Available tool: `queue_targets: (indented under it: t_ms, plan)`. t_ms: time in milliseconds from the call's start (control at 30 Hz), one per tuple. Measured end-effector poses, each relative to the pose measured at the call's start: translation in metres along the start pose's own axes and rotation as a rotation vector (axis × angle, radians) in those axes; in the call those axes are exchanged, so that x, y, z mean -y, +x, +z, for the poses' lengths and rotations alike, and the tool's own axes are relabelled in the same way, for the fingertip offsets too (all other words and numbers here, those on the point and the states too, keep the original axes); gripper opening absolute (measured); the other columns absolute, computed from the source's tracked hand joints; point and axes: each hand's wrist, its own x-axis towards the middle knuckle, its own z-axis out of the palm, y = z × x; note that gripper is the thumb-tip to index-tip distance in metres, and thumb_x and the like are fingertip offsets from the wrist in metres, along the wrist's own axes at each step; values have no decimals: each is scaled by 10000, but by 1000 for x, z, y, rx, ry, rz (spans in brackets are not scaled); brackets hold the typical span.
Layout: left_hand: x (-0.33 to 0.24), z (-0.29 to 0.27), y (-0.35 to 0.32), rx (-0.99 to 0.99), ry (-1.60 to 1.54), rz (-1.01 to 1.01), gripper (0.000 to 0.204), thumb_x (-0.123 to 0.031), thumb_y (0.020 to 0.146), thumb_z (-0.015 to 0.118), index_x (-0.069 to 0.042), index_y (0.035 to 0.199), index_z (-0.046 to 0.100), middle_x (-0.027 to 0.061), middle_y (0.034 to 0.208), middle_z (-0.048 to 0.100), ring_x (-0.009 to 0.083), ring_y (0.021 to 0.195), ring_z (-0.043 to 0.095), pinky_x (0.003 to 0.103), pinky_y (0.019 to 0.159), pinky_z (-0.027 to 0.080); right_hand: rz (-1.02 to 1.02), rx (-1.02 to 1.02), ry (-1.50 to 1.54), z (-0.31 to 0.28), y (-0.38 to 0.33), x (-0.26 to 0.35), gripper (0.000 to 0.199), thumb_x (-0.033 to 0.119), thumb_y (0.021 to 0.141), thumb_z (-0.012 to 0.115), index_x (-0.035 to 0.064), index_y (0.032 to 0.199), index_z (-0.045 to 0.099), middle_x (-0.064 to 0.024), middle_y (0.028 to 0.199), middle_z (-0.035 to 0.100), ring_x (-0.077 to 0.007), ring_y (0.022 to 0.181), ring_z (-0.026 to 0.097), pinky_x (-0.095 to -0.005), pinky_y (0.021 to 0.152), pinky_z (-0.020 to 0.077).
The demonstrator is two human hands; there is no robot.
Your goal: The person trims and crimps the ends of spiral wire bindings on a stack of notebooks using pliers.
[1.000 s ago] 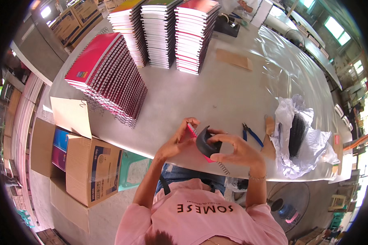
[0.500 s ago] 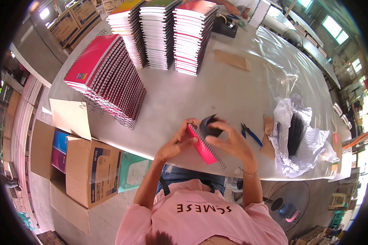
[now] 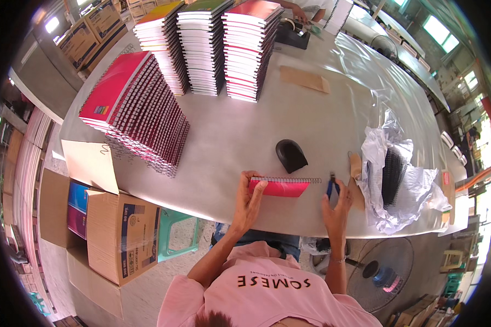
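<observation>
My left hand (image 3: 247, 204) grips the left end of a red spiral notebook (image 3: 281, 188) close to the table's near edge. Its wire coil (image 3: 289, 180) runs along the far side and sticks out past the cover at the right end. To the right, my right hand (image 3: 337, 206) has its thumb and fingers around the blue handles of a pair of pliers (image 3: 331, 187), whose jaws point away from me. Just beyond the notebook lies a rounded black object (image 3: 291, 156), touched by neither hand; I cannot make out its kind.
A stack of red spiral notebooks (image 3: 139, 109) stands at left, with three tall notebook stacks behind, one of them red-topped (image 3: 245, 54). Crumpled white wrapping (image 3: 406, 191) holds black wire coils (image 3: 393, 177) at right. An open carton (image 3: 109, 234) sits left below the table. Another person's hand (image 3: 299, 13) shows at the far side.
The black object has left my right hand and lies on the table. That hand has moved right onto the pliers. The notebook has turned from slanting to nearly level across my view.
</observation>
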Motion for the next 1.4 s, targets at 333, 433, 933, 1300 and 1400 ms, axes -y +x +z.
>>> queue_targets:
  t_ms: [333, 433, 933, 1300, 1400]
  plan:
    - [-5, -11, 0, 21, 80, -82, 243, -160, 954, 653, 6, 1129, 622, 52, 980, 666, 106, 860, 570, 229, 794, 455, -470, 127, 292, 3, -36, 94, 581, 111, 709, 777, 79, 1267, 616, -165, 1237, 539, -325, 1076, 559, -429, 902, 484]
    - [-13, -12, -2, 14, 95, -79, 228, -130, 957, 637, 4, 1141, 640, 56, 953, 697, 109, 837, 626, 243, 756, 494, -539, 138, 245, 18, -37, 99, 598, 122, 701, 782, 97, 1277, 626, -158, 1211, 541, -328, 1061, 573, -439, 899, 484]
    - [-12, -12, -19, -107, 483, 141, 315, 27, 861, 613, -95, 1140, 694, 165, 925, 716, 223, 807, 724, 320, 700, 554, 552, 1050, 1708, -4, -27, 105, 437, 204, 973, 556, 13, 1356, 466, -138, 1099, 595, -233, 902, 645, -385, 801, 525]
    - [-172, -62, 8, -220, 376, 291, 216, -25, 887, 689, -1, 1102, 692, 70, 951, 720, 88, 705, 633, 231, 622, 527, -359, -9, -106, -4, 33, -4, 425, 180, 862, 678, 84, 1260, 562, -155, 1267, 556, -344, 1157, 545, -433, 998, 413]
    - [-259, -81, 32, -400, 554, 358, 263, -140, 902, 707, -19, 1135, 694, 23, 873, 694, 62, 729, 610, 214, 629, 519, -310, -69, -86, -4, 47, -20, 386, 120, 850, 672, 52, 1217, 575, -192, 1216, 556, -397, 1179, 493, -489, 1002, 392]
